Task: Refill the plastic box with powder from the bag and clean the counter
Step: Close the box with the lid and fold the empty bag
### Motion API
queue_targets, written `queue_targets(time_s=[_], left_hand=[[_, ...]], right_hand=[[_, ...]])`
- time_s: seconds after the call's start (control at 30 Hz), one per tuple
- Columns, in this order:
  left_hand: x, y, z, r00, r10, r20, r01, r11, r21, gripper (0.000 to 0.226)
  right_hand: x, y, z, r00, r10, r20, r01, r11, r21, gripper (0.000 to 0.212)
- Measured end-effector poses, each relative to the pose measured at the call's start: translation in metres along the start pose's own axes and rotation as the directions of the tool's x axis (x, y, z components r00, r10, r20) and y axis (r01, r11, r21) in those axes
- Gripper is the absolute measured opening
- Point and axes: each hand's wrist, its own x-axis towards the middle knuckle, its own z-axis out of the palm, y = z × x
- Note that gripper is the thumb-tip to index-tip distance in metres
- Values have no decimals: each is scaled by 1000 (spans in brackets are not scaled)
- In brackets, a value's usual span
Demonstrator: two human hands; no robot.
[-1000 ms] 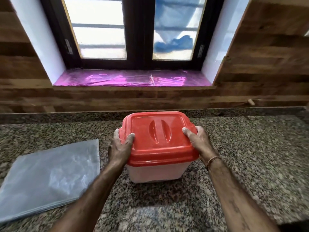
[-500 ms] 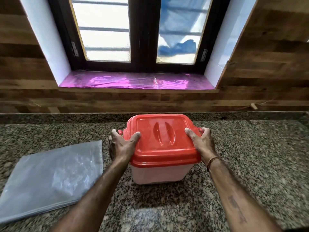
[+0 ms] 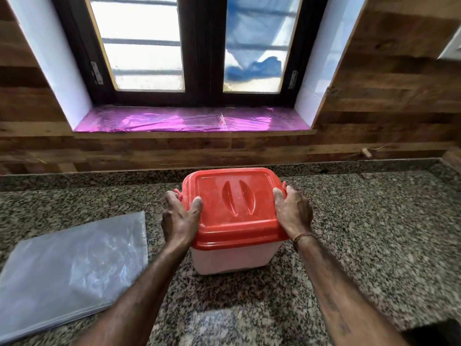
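Head view, down over counter (image 3: 374,233)

Home kitchen, speckled granite counter (image 3: 361,233), wood-panelled wall (image 3: 399,96), dark-framed window (image 3: 199,46) above

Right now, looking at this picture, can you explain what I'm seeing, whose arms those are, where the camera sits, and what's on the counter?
There is no machine here. A person wears a camera on the head, looking forward and down, so the two arms reaching in are their own. The left hand and right hand each have a grip on one side of the red lid, which sits closed on a pale plastic box. The box stands on a speckled granite counter. To its left lies a flat grey plastic bag, untouched. Behind is a window.
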Motion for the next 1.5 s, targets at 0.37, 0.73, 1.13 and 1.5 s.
queue_targets(time_s=[0.37,0.73,1.13,1.5], left_hand=[[16,-22,8,970,-219,104,233,959,-160,69],[132,25,26,975,-221,5,220,969,-111,47],[210,25,62,961,-269,-69,270,963,9,60],[206,21,60,953,-303,-13,302,953,-36,83]], right_hand=[[19,15,-12,896,77,437,-289,849,443,49],[124,-29,26,930,66,361,-284,754,592,39],[211,-36,87,895,102,435,-366,726,583,72],[204,-48,75,911,123,395,-326,800,503,56]])
